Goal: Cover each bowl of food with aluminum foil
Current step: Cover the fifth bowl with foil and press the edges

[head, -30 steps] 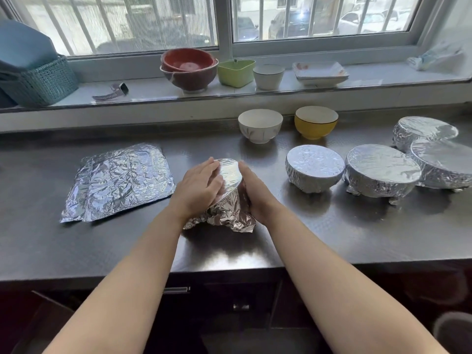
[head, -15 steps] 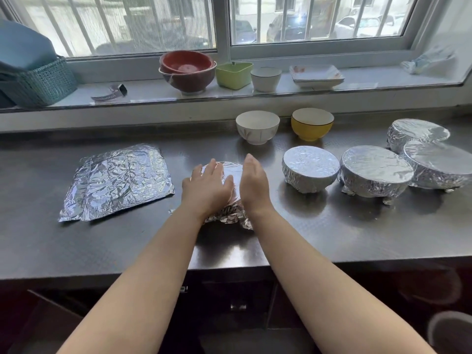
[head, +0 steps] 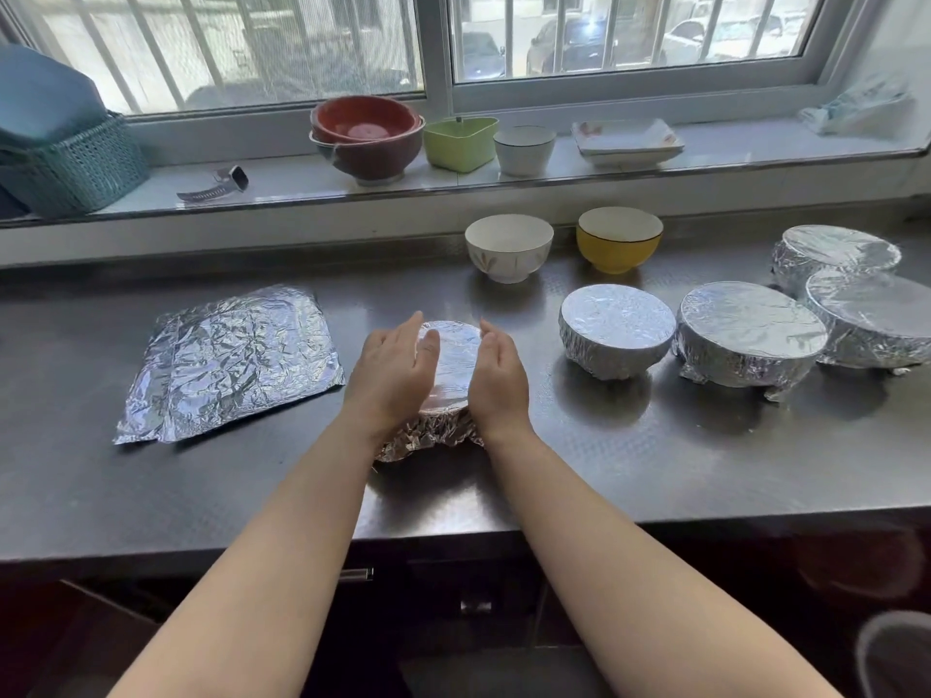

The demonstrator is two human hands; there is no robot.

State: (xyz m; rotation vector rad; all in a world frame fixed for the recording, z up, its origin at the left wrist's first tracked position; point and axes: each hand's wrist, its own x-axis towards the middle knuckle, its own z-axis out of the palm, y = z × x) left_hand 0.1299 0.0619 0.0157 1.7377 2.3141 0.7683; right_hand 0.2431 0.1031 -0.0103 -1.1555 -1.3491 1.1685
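The foil-wrapped bowl [head: 451, 367] sits near the front middle of the steel surface [head: 655, 460], between both hands, probably because the foil skirt needs pressing in from two sides at once to hug the wall. The left hand [head: 390, 377] is at its 9 o'clock side and the right hand [head: 496, 380] at its 3 o'clock side. The fingers [head: 408, 337] of each hand are straight and held together, palms facing inward. Whether the palms actually touch the foil cannot be told; the fingertips look slightly clear of the rim.

The foil top is flat, taut and shiny, with a pinkish tint near the front edge. Below it the foil bunches into crumpled folds that spread onto the surface at 6 o'clock, so the wrap looks not quite finished.

At 3 o'clock stand four covered bowls [head: 617, 330], parked aside as done. At 12 to 1 o'clock a white bowl [head: 509, 246] and a yellow bowl [head: 618, 239] stand uncovered, likely waiting their turn. At 9 o'clock lies a stack of foil sheets [head: 229, 365], within easy reach for the next one.
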